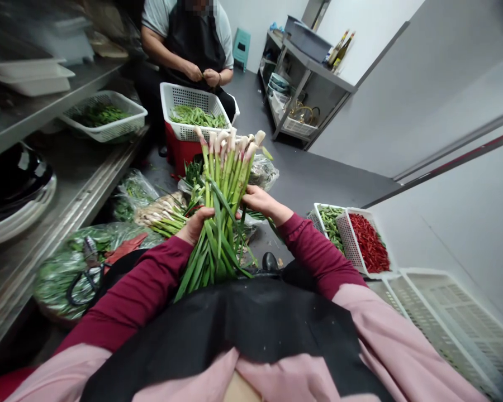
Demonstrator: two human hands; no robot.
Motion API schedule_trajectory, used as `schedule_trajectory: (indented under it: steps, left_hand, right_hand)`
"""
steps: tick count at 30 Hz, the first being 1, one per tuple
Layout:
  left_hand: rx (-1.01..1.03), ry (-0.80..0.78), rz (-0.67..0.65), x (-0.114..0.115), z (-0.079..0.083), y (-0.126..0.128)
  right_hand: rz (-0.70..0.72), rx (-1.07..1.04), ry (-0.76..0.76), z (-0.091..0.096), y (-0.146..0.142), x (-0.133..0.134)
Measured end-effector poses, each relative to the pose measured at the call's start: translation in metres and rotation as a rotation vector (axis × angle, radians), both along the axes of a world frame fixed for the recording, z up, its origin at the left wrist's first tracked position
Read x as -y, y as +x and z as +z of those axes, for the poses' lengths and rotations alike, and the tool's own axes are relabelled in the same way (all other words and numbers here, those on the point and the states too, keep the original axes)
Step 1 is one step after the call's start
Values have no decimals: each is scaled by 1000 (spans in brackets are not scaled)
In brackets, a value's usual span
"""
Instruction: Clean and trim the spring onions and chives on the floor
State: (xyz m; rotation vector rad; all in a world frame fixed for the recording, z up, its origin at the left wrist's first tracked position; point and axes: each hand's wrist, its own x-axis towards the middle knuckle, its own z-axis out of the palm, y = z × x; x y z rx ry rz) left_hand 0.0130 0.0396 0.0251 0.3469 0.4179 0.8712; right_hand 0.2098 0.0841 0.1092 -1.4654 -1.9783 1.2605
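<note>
A thick bunch of green garlic [228, 173] stands nearly upright in front of my lap, pale and purplish bulb ends up, long green leaves hanging down over my black apron. My left hand [199, 222] is closed around its left side, thumb across the stalks. From the right, my right hand [262, 200] grips the same bunch a little higher; its fingertips are partly hidden behind stalks and leaves. More green garlic [167, 216] lies on the floor beyond my left forearm. Nearby is a plastic bag of greens [58, 268] with black-handled scissors [81, 287] on it.
Opposite me a seated person [193, 50] handles something small above a white basket [165, 103] of green pods on a red stool. At left runs a metal shelf [96, 206]. Baskets of red chillies [369, 243] and green vegetables [333, 223] stand right, near empty crates [448, 301].
</note>
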Motion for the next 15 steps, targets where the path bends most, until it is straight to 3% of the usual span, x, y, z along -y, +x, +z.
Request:
schedule_trajectory:
  steps: [4, 7, 10, 13, 15]
  left_hand:
    - [-33, -67, 154, 2, 10, 3]
    - [-96, -116, 192, 7, 16, 2]
    - [-132, -135, 147, 11, 17, -2]
    - [-95, -96, 88, 12, 11, -5]
    - [-58, -58, 41, 12, 7, -6]
  right_hand:
    - [-104, 357, 356, -8, 1, -10]
    - [-365, 461, 428, -4, 28, -34]
    - [-630, 413, 449, 17, 66, -71]
    - [-868, 375, 505, 50, 103, -105]
    - [-866, 348, 541, 73, 126, -120]
